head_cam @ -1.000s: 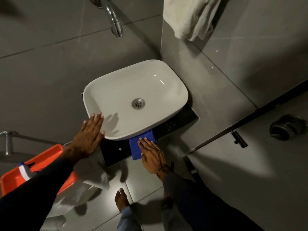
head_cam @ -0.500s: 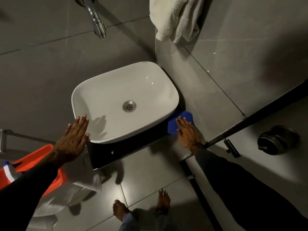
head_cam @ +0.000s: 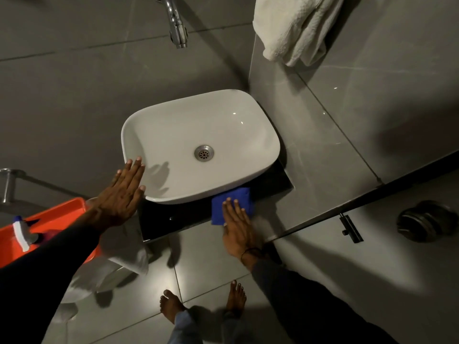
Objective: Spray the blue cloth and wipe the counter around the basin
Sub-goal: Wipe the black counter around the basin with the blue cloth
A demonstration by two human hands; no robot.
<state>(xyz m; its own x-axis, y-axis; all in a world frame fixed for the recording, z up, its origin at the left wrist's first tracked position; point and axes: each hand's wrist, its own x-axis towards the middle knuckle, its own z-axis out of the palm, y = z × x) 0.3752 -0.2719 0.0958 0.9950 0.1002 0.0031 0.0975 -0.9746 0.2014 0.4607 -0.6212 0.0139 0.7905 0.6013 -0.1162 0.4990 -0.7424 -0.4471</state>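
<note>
A white basin [head_cam: 248, 125] sits on a black counter [head_cam: 173, 219]. The folded blue cloth [head_cam: 229, 198] lies on the counter's front strip, just under the basin's front rim. My right hand [head_cam: 237, 227] presses flat on the cloth, fingers pointing at the basin. My left hand [head_cam: 121, 194] rests flat with spread fingers against the basin's left front rim. A spray bottle [head_cam: 21, 232] with a white and blue head lies in an orange tub [head_cam: 59, 212] at the left.
A chrome tap [head_cam: 176, 23] juts from the grey tiled wall above the basin. A white towel [head_cam: 295, 28] hangs at the upper right. Another white cloth [head_cam: 131, 256] hangs under the counter's left end. A door bolt [head_cam: 350, 228] and dark round fitting [head_cam: 424, 220] are right. Bare feet [head_cam: 173, 309] stand below.
My right hand has slid the blue cloth back leftward from the counter's right corner to the front strip. My left hand stays on the basin's rim.
</note>
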